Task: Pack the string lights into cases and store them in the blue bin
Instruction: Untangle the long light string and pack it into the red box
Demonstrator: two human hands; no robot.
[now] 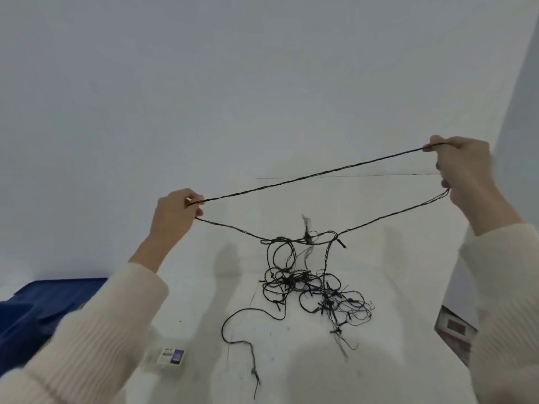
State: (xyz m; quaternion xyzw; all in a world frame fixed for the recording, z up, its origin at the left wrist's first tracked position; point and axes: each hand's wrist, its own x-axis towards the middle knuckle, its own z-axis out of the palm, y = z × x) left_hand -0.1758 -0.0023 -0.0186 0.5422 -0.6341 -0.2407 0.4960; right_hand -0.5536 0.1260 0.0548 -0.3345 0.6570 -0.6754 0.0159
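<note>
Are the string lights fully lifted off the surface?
No, left hand and right hand hold up one stretch; most of the string lights lie tangled on the white surface.

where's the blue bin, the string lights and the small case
blue bin [38, 310], head view, on its near wall
string lights [303, 279], head view, on the tangled heap
small case [170, 357], head view, on its label

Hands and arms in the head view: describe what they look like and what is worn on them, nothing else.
The left hand and right hand are bare, with no gloves, and no ring or watch shows. Both arms wear cream ribbed-knit sweater sleeves. The left sleeve and right sleeve are loose, soft-looking and end near the wrists. No markings or logos show on them.
</note>
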